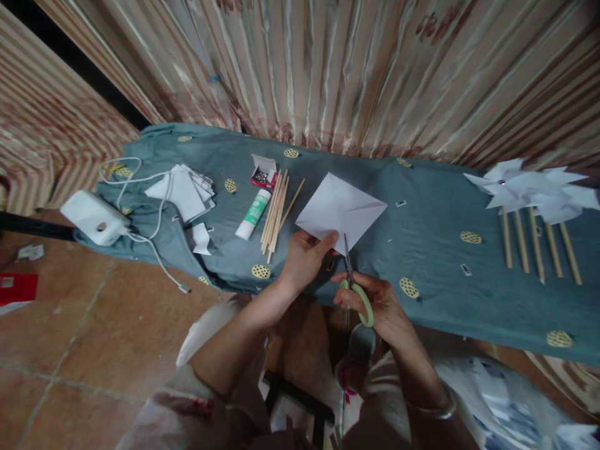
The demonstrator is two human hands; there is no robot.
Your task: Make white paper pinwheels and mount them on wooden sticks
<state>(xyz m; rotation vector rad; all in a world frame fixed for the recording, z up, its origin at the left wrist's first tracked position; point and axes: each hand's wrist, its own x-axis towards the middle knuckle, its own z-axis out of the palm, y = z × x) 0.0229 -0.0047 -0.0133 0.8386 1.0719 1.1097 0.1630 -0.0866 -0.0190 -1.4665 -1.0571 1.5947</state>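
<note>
On the teal cloth (435,219), toward its near edge, a white paper square (336,203) sits turned like a diamond, faintly creased through the middle, with dark lines running inward from its left and right corners. The left hand (307,257) pinches its lower left edge, thumb on top; the right hand (380,303) grips green-handled scissors (349,276), their blades at the near corner. Slim wooden sticks (276,214) lie just left of the sheet.
</note>
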